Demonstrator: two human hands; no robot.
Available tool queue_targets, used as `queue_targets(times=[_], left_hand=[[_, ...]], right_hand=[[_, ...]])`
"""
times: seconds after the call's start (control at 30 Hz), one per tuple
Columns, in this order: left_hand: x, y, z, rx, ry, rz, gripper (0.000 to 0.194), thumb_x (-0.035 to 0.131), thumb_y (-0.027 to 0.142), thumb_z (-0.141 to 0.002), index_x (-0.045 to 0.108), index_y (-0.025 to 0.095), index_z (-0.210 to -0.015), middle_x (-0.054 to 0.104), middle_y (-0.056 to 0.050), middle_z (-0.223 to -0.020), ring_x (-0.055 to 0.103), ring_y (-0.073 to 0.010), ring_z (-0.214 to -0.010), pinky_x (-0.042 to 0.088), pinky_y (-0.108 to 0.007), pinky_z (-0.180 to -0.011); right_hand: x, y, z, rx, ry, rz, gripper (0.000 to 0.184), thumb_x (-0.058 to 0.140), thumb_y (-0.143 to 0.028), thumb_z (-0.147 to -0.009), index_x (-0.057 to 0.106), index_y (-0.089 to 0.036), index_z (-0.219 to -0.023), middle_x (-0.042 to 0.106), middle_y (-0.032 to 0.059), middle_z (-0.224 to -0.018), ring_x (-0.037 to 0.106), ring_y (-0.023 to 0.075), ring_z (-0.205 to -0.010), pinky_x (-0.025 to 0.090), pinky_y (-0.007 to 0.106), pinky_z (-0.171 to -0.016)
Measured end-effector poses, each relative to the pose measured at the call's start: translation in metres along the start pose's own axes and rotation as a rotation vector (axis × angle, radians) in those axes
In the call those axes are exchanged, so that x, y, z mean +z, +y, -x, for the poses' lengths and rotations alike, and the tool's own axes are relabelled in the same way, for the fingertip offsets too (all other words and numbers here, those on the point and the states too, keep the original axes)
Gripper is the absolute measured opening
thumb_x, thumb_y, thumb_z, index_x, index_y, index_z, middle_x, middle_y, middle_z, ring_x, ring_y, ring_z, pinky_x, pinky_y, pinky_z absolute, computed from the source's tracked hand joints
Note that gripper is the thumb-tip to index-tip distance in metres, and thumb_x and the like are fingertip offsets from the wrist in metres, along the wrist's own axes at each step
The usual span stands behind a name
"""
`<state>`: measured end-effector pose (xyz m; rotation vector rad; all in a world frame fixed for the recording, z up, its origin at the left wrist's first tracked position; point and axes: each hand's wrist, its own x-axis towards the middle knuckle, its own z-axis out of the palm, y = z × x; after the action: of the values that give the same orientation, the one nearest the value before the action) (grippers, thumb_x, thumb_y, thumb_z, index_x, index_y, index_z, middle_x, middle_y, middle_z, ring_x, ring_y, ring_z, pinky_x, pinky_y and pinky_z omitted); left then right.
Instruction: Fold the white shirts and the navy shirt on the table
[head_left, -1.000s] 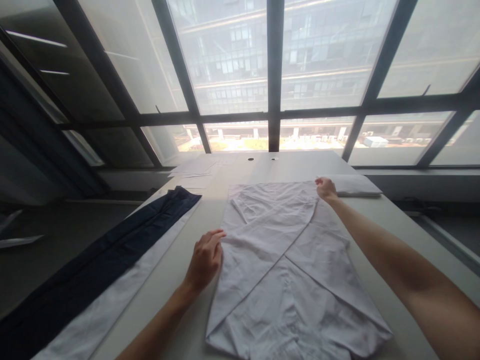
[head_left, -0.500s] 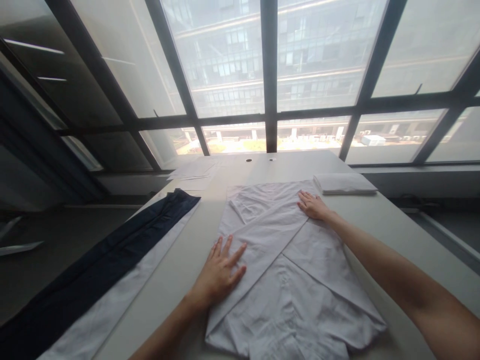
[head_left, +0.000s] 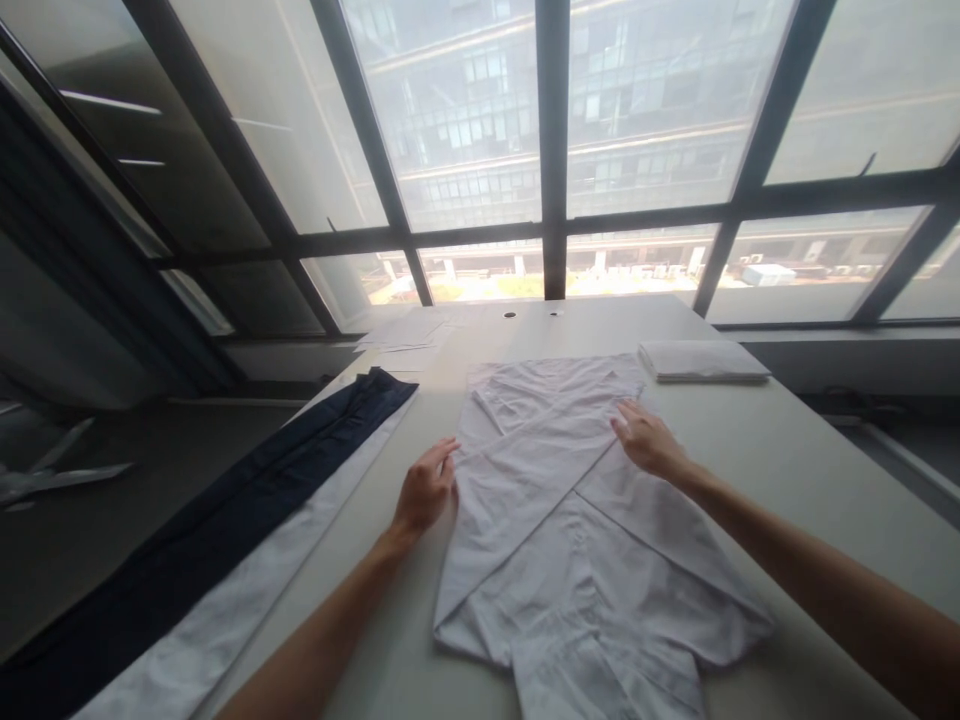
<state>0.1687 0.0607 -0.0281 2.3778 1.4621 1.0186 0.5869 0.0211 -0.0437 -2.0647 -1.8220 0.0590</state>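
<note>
A white long-sleeved shirt (head_left: 555, 440) lies on the table, its sleeves laid across the body and its collar end nearest me. At the shirt's left edge is my left hand (head_left: 427, 488), its fingers bent together and closed on the edge of the cloth; the thumb is partly hidden. My right hand (head_left: 651, 442) rests on the right side of the shirt, fingers slightly bent and apart, tips touching the fabric near the folded sleeve.
Dark navy trousers (head_left: 247, 500) lie along the table's left side over white fabric (head_left: 247, 610). A folded white cloth (head_left: 705, 361) sits at the back right. Paper sheets (head_left: 401, 335) are at the back left. Large windows stand behind the white table (head_left: 757, 480).
My left hand has gone from lying flat on the shirt to its left edge, fingers drawn together. My right hand has bent its fingers a little. The view has shifted slightly.
</note>
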Motion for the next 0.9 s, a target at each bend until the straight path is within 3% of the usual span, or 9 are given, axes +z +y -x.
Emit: queue_targets(times=[0.07,0.17,0.3,0.4,0.5,0.57,0.7,0.77,0.9], left_hand=[[-0.008,-0.012,-0.006,-0.058,0.045,-0.005,0.039,0.042,0.028,-0.092,0.073,0.016,-0.112,0.071,-0.011,-0.127,0.064,-0.0246,-0.122,0.047,-0.043,-0.111],[-0.014,-0.010,-0.005,-0.012,0.036,-0.030,0.040,0.040,0.028,-0.093,0.072,0.015,-0.114,0.071,-0.011,-0.127,0.063,-0.0244,-0.124,0.046,-0.044,-0.112],[0.001,0.014,0.011,0.152,-0.204,-0.135,0.044,0.036,0.029,-0.101,0.063,0.020,-0.135,0.060,-0.009,-0.143,0.050,-0.0239,-0.138,0.035,-0.049,-0.119],[0.013,0.021,0.022,0.177,-0.408,-0.281,0.052,0.039,0.042,-0.104,0.047,0.023,-0.151,0.039,-0.011,-0.160,0.031,-0.0327,-0.149,0.026,-0.063,-0.118],[0.012,0.020,0.022,0.170,-0.486,-0.353,0.058,0.040,0.050,-0.103,0.039,0.025,-0.155,0.028,-0.012,-0.164,0.021,-0.0370,-0.152,0.021,-0.071,-0.114],[0.007,0.022,0.020,0.187,-0.440,-0.362,0.055,0.039,0.047,-0.104,0.040,0.025,-0.154,0.031,-0.012,-0.163,0.022,-0.0349,-0.152,0.019,-0.070,-0.116],[0.003,0.037,0.021,0.323,-0.348,-0.292,0.051,0.038,0.039,-0.105,0.043,0.023,-0.153,0.034,-0.010,-0.162,0.024,-0.0271,-0.152,0.023,-0.055,-0.122],[0.006,0.045,0.026,0.398,-0.427,-0.269,0.053,0.040,0.043,-0.105,0.041,0.025,-0.155,0.032,-0.008,-0.163,0.024,-0.0274,-0.153,0.025,-0.052,-0.122],[0.010,0.051,0.035,0.433,-0.597,-0.310,0.061,0.041,0.055,-0.103,0.032,0.033,-0.158,0.022,-0.005,-0.167,0.014,-0.0346,-0.154,0.022,-0.060,-0.120]], right_hand=[[0.004,-0.004,0.034,-0.021,-0.014,0.008,0.061,0.032,-0.047,-0.102,0.054,-0.008,-0.143,0.050,0.0217,-0.151,0.042,0.0340,-0.143,0.034,0.050,-0.116],[0.008,-0.002,0.076,-0.099,0.054,0.024,0.060,0.036,-0.047,-0.100,0.051,-0.011,-0.147,0.050,0.0209,-0.150,0.042,0.0351,-0.143,0.036,0.053,-0.115],[0.009,0.006,0.105,-0.132,0.136,0.030,0.058,0.035,-0.041,-0.100,0.044,-0.015,-0.152,0.048,0.0187,-0.153,0.040,0.0337,-0.144,0.036,0.056,-0.115],[0.010,0.010,0.114,-0.118,0.123,0.046,0.056,0.036,-0.037,-0.100,0.045,-0.013,-0.151,0.045,0.0185,-0.155,0.038,0.0326,-0.146,0.036,0.055,-0.116],[0.009,0.009,0.119,-0.114,0.070,0.072,0.057,0.037,-0.034,-0.100,0.047,-0.008,-0.149,0.042,0.0209,-0.156,0.036,0.0325,-0.147,0.032,0.053,-0.118],[0.007,0.007,0.120,-0.110,0.047,0.084,0.057,0.037,-0.034,-0.100,0.046,-0.005,-0.148,0.041,0.0220,-0.156,0.035,0.0324,-0.148,0.029,0.053,-0.120],[0.003,0.003,0.120,-0.106,0.046,0.090,0.055,0.039,-0.032,-0.100,0.048,-0.007,-0.148,0.040,0.0209,-0.157,0.035,0.0324,-0.148,0.028,0.053,-0.120],[0.002,0.003,0.121,-0.113,0.051,0.085,0.055,0.040,-0.032,-0.100,0.049,-0.008,-0.148,0.041,0.0211,-0.157,0.035,0.0329,-0.147,0.029,0.054,-0.119],[0.002,0.003,0.121,-0.112,0.052,0.076,0.056,0.041,-0.032,-0.099,0.048,-0.008,-0.148,0.040,0.0217,-0.157,0.035,0.0331,-0.147,0.028,0.054,-0.119]])
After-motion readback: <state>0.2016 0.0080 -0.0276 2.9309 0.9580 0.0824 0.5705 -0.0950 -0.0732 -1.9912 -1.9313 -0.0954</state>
